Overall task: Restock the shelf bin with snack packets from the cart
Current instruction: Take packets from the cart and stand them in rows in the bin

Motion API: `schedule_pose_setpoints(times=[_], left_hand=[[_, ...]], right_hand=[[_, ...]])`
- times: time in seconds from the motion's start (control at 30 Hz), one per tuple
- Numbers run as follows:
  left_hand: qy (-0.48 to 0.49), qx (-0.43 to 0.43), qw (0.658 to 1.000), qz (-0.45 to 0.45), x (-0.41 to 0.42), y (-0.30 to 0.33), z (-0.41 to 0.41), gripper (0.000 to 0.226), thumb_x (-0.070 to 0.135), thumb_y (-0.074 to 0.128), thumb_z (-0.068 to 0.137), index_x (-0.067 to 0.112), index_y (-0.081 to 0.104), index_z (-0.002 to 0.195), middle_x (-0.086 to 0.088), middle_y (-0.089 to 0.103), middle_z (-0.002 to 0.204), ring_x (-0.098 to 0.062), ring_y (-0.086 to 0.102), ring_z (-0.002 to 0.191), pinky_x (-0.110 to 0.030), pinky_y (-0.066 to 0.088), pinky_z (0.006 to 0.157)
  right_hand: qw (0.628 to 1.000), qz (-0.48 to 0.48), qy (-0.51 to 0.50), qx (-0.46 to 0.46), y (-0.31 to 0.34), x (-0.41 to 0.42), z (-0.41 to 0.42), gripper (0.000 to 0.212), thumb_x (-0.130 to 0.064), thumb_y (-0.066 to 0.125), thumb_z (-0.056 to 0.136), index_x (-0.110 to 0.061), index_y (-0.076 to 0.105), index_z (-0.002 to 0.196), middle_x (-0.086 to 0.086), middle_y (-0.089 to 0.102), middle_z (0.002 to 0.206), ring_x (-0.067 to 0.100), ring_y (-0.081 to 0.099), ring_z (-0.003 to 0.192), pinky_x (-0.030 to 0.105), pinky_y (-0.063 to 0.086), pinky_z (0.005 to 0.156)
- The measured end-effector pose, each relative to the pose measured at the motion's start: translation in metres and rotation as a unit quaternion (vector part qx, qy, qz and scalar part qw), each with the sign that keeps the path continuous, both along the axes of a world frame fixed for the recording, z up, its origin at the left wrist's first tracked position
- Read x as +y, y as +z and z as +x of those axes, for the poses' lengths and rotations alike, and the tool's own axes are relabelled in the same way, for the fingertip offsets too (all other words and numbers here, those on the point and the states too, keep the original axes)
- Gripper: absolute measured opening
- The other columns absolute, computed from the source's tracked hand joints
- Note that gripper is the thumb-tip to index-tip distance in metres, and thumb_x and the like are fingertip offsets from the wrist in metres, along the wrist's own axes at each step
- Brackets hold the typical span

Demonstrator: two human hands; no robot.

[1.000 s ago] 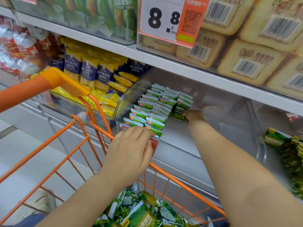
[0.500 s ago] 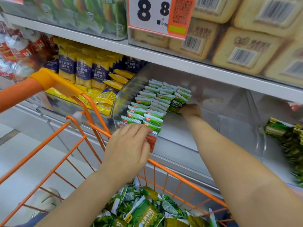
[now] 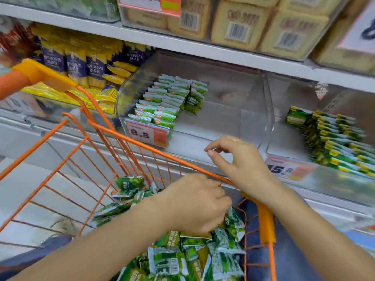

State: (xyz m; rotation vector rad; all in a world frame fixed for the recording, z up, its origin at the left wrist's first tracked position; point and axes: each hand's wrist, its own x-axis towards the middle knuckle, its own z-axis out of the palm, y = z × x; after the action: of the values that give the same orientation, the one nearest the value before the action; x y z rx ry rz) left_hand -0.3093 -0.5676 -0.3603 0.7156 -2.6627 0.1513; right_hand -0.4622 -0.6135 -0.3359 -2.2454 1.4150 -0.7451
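Both your hands have left the bin (image 3: 253, 118): left hand (image 3: 194, 201) curls down onto the cart's (image 3: 142, 147) snack packets (image 3: 174, 258), right hand (image 3: 239, 161) hovers loosely curled and empty. Next batch coming.

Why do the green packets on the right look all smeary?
Head view: the packets on the right are streaked by motion blur, worst toward the frame's edge; the packets in the clear bin are sharper; the bin wall shows pale glare; the wide lens bends the shelf edge.
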Motion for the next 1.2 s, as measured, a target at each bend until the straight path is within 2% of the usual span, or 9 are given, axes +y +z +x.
schedule_pose_setpoints(times=[0.17,0.33,0.47,0.57,0.63,0.8,0.9,1.03,1.2], left_hand=[[0.02,-0.113,0.991,0.065,0.006,-0.031,-0.02,0.054,0.011,0.077,0.063,0.015,0.058,0.113,-0.003,0.06,0.075,-0.021,0.057,0.048,-0.025,0.036,0.034],[-0.002,-0.111,0.992,0.055,0.004,-0.03,-0.024,0.04,0.004,0.083,0.052,0.014,0.069,0.088,-0.002,0.058,0.065,-0.019,0.051,0.042,-0.019,0.025,0.034],[0.019,-0.031,0.989,0.143,0.006,0.003,-0.008,0.008,0.03,0.065,0.078,0.026,0.069,0.073,0.008,0.059,0.061,-0.012,0.056,0.051,-0.022,0.04,0.04],[0.088,0.084,0.928,0.353,0.001,0.037,0.014,0.015,0.037,0.064,0.082,0.026,0.07,0.074,0.008,0.067,0.068,-0.005,0.06,0.065,-0.028,0.051,0.063],[0.117,0.203,0.862,0.449,-0.004,0.048,0.03,0.015,0.029,0.071,0.083,0.024,0.07,0.069,0.001,0.069,0.065,-0.009,0.064,0.062,-0.025,0.052,0.062],[0.204,0.431,0.761,0.439,-0.019,0.049,0.046,0.016,0.012,0.068,0.086,0.003,0.071,0.073,-0.011,0.07,0.064,-0.019,0.068,0.061,-0.025,0.054,0.061],[0.227,0.484,0.723,0.437,-0.023,0.051,0.051,0.02,0.012,0.066,0.088,0.001,0.071,0.072,-0.009,0.07,0.065,-0.024,0.07,0.065,-0.034,0.059,0.067],[0.246,0.53,0.687,0.431,-0.026,0.055,0.059,0.021,0.013,0.065,0.089,0.006,0.068,0.069,-0.006,0.062,0.061,-0.016,0.064,0.058,-0.028,0.054,0.057],[0.223,0.492,0.663,0.519,-0.027,0.055,0.059,0.023,0.027,0.063,0.089,0.006,0.07,0.094,-0.004,0.072,0.085,-0.012,0.07,0.077,-0.032,0.058,0.067]], right_hand=[[0.997,0.054,-0.013,0.054,-0.016,0.016,-0.002,0.02,-0.035,0.05,0.097,-0.024,0.066,0.102,-0.005,0.069,0.092,0.014,0.061,0.082,0.032,0.046,0.074],[0.994,0.021,-0.007,0.105,-0.017,0.018,0.001,0.033,-0.047,0.039,0.098,-0.025,0.063,0.107,-0.003,0.068,0.093,0.019,0.061,0.087,0.032,0.042,0.069],[0.997,0.06,-0.027,-0.026,-0.016,0.019,-0.005,0.044,-0.055,0.033,0.09,-0.027,0.066,0.096,-0.008,0.07,0.084,0.012,0.064,0.082,0.037,0.05,0.077],[0.971,0.128,-0.039,-0.198,-0.012,0.018,-0.009,0.038,-0.049,0.038,0.089,-0.029,0.069,0.09,-0.013,0.072,0.087,0.004,0.065,0.086,0.032,0.051,0.083],[0.932,0.176,-0.041,-0.313,-0.005,0.017,-0.01,0.045,-0.056,0.041,0.086,-0.024,0.072,0.09,-0.007,0.074,0.092,0.009,0.068,0.091,0.034,0.052,0.084],[0.859,0.271,0.012,-0.434,0.018,0.017,0.01,0.081,-0.075,0.075,0.047,-0.02,0.07,0.107,0.005,0.073,0.105,0.02,0.07,0.094,0.031,0.057,0.076],[0.858,0.266,-0.013,-0.439,0.03,0.007,0.028,0.062,-0.048,0.084,0.058,-0.023,0.066,0.113,0.007,0.073,0.106,0.021,0.07,0.093,0.033,0.056,0.084],[0.849,0.255,-0.04,-0.461,0.038,0.001,0.046,0.02,-0.03,0.064,0.078,-0.016,0.073,0.089,0.004,0.074,0.083,0.011,0.068,0.075,0.022,0.058,0.072],[0.845,0.222,-0.076,-0.48,0.032,0.001,0.054,0.027,-0.026,0.054,0.093,-0.005,0.071,0.086,0.009,0.073,0.078,0.013,0.068,0.068,0.022,0.056,0.064]])
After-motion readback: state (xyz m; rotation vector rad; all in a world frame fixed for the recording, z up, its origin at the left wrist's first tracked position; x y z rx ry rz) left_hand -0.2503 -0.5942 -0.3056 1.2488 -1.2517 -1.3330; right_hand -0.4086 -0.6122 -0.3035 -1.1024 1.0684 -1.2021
